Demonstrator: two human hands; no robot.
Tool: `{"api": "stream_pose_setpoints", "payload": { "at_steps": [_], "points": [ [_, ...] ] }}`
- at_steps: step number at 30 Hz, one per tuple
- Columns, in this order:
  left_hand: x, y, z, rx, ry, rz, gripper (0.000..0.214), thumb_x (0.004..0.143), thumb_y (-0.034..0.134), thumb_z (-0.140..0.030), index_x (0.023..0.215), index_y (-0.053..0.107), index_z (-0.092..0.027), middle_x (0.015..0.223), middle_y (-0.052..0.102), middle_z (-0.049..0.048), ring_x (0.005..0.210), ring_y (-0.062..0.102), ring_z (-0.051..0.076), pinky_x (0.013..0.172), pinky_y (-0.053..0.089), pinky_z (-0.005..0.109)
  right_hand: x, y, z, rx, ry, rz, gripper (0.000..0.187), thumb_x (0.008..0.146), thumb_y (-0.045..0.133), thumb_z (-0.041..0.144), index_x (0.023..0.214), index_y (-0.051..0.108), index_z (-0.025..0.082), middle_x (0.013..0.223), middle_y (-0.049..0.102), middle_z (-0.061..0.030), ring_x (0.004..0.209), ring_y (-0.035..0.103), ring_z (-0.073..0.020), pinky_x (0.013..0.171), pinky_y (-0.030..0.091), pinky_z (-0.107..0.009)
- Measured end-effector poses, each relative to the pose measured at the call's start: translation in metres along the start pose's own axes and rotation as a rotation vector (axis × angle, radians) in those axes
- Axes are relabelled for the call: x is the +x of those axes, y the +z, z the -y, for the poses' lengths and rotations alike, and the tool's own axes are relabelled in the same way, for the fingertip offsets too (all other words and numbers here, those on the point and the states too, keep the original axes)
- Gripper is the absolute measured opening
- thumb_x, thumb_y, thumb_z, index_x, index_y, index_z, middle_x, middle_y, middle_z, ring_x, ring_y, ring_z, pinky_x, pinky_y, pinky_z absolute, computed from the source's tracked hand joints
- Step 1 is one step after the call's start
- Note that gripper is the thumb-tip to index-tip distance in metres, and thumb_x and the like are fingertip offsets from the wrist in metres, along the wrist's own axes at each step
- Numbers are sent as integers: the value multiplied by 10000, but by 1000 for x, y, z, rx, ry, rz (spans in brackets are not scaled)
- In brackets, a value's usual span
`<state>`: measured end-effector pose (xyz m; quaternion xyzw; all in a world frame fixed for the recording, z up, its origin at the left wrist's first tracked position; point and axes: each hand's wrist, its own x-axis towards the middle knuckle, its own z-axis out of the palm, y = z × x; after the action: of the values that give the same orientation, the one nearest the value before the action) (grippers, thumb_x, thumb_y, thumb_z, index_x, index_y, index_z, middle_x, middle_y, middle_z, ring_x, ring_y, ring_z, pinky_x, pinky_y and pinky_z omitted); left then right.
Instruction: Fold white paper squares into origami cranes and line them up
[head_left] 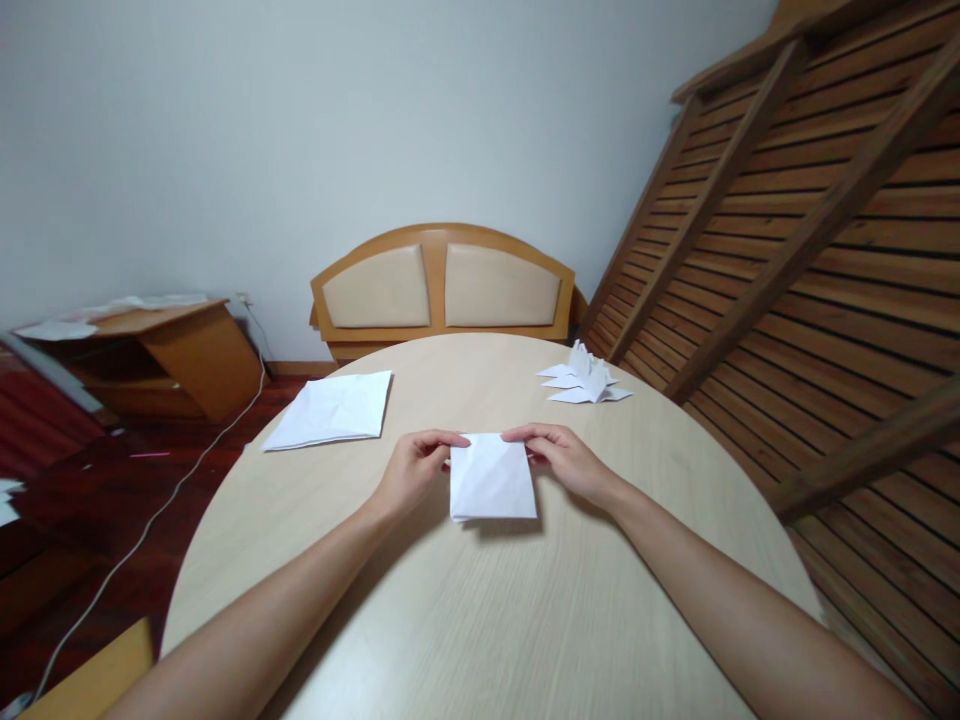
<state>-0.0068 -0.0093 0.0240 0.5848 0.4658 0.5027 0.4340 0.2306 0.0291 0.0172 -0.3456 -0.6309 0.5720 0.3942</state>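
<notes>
Between my two hands is a small folded square of white paper [493, 480], held slightly above the table, its shadow falling below it. My left hand [416, 463] pinches its upper left corner with thumb and fingers. At the upper right corner my right hand [564, 460] grips it the same way. The fingertips behind the paper are partly hidden. Several folded white paper cranes [583, 380] stand in a row beyond my right hand. A stack of white paper sheets [330, 408] lies on the table beyond my left hand.
The round pale wooden table [480, 620] spans the front. Behind it stands a wooden headboard [439, 285] with cream panels. Slatted wooden boards [840, 260] lean at the right. A low wooden desk [195, 360] and a white cable [176, 490] are at the left.
</notes>
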Motion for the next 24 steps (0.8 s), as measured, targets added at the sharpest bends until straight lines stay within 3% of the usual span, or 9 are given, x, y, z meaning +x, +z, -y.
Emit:
{"api": "stream_pose_setpoints", "payload": {
  "at_steps": [6,8,12,15,18,21,24],
  "points": [
    [-1,3,2,21,38,12,216,778,581,-289,778,748,-150,1018,741,126,871,669,225,659,519,301,-3,3,2,-7,-2,33,476,843,700,395,1252,610,169,875,694,-43,774,634,-153,688,487,-280],
    [-2,5,1,39,39,12,231,797,577,-304,800,750,-150,1025,736,127,873,663,222,646,512,289,-3,6,3,-29,-5,35,524,809,747,392,1250,587,159,851,687,-34,771,638,-157,689,483,-282],
    [-3,7,0,82,39,56,252,810,633,-339,948,732,-154,988,722,108,791,638,183,642,489,272,-4,10,4,-53,-11,9,453,811,741,398,1165,621,142,771,646,-10,743,631,-157,678,472,-279],
    [-3,7,3,88,24,58,241,797,664,-332,947,706,-149,898,705,84,729,617,158,634,469,260,-5,11,4,-91,-25,26,403,865,679,385,1183,627,144,664,578,31,675,596,-139,641,444,-261],
    [-1,7,7,84,-26,25,250,799,656,-325,957,693,-136,796,676,59,654,580,141,566,424,239,-7,11,5,-82,-31,92,374,886,633,318,1225,621,159,783,660,-10,753,629,-148,699,472,-280],
    [1,5,13,90,-56,11,269,811,640,-312,991,682,-116,757,660,51,609,557,130,528,395,227,-9,10,6,-89,-56,159,353,852,635,228,1199,652,173,1041,711,-75,975,660,-182,882,497,-339],
    [1,3,16,163,-67,20,315,863,596,-343,1057,676,-108,813,685,86,653,609,162,558,450,257,-10,8,5,-110,-56,204,391,834,653,212,1224,656,180,1170,696,-101,1090,647,-207,994,478,-392]
  ]
}}
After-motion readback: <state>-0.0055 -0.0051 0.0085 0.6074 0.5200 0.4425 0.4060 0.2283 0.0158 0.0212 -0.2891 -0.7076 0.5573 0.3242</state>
